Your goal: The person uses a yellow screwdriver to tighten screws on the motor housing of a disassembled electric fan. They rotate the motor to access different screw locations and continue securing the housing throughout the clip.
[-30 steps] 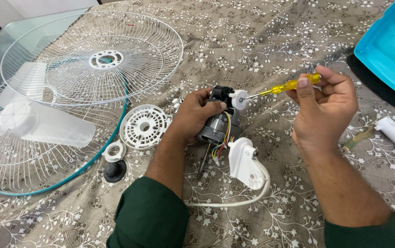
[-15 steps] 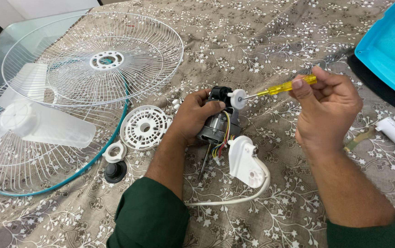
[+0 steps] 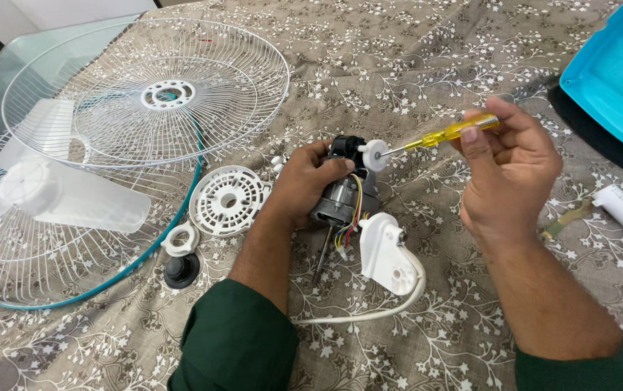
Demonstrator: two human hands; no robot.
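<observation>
The left hand (image 3: 311, 181) is wrapped around a small fan motor (image 3: 340, 199) near the middle of the worktop (image 3: 427, 65), fingers closed over its metal body and black top. Coloured wires (image 3: 355, 210) run down the motor's side, and a thin shaft (image 3: 322, 253) pokes out below toward the near edge. Fixed to the motor's top is a small white knob (image 3: 375, 155).

The right hand (image 3: 510, 170) is closed around a yellow-handled screwdriver (image 3: 452, 132), pinched between thumb and fingers, its metal tip touching the white knob.

Just beside the motor, toward the near edge, lies a white plastic housing (image 3: 384, 253) with a white cable (image 3: 391, 308) curling from it across the patterned cloth. Left of the left hand sits a round white vented cover (image 3: 226, 200), and near that a white ring nut (image 3: 180, 239) and a black cap (image 3: 181, 271).

Toward the left edge lie two white wire fan guards (image 3: 145, 94), one overlapping the other, the lower with a teal rim, and pale fan blades (image 3: 58, 199) rest on them. A teal plastic part (image 3: 615, 72) sits at the far right corner, with a small white block (image 3: 621, 205) near the right edge.
</observation>
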